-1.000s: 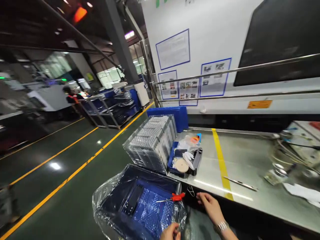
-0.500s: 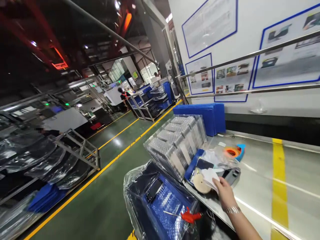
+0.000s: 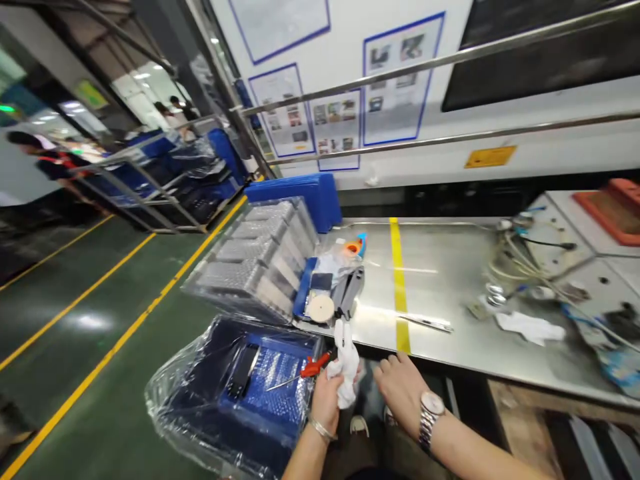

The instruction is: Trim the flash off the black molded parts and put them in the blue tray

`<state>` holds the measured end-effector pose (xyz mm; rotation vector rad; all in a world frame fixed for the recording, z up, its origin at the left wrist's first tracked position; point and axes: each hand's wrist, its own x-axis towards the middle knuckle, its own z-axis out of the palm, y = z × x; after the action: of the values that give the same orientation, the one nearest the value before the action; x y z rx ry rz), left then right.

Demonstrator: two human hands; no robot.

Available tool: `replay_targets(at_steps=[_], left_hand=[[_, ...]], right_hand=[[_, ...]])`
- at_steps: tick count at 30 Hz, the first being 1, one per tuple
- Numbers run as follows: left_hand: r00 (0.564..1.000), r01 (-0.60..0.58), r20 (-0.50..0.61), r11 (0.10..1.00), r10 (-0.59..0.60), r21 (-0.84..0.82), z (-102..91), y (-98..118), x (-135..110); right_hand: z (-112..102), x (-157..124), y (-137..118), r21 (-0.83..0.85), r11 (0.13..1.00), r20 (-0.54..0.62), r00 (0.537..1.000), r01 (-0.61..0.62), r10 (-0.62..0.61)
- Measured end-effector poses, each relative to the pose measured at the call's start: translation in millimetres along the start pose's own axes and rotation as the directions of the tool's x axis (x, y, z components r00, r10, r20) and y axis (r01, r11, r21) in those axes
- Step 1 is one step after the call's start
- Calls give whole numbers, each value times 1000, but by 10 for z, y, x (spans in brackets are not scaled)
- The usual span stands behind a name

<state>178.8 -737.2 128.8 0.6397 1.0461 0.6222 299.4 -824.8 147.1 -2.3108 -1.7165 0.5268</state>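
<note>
My left hand, with a thin bracelet on its wrist, is closed round a white glove held up in front of the steel bench's edge. My right hand, wearing a silver watch, hovers just right of the glove with its fingers loosely apart and nothing in them. A red-handled screwdriver lies left of the glove on the rim of a blue crate lined with clear plastic film.
On the bench stand a small blue tray with a tape roll and a black device, wrapped clear trays, blue boards, a metal strip, cables and a white rag. People stand far left.
My right hand reached to the white gloves in the small tray, then came back. The glove is now in my left hand below the bench edge. The view swung back to the bench.
</note>
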Motion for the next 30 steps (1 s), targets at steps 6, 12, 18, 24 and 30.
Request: replay_targets(at_steps=[6,12,18,24,30], left_hand=[[988,-12,152,962,-31,274,-112,-77,-168],[967,-80,252,917,-23,390,-138,-128,-328],[957,-201,277,888,87,413,-137,-109,-483],[929,73,321,939,-187,336,-177,-187,-551],[950,225,239,971,-202,-76,-123,-214,-526]], right_hand=[[-245,-73,-275,-240,963,36,992,124,-119],[-242,-176,-427,-220,938,-49,958,267,-284],[-286,-246,-223,97,944,-61,948,316,-312],[-246,-86,502,565,796,-87,975,217,-204],[-14,-212,618,617,766,-390,916,181,98]])
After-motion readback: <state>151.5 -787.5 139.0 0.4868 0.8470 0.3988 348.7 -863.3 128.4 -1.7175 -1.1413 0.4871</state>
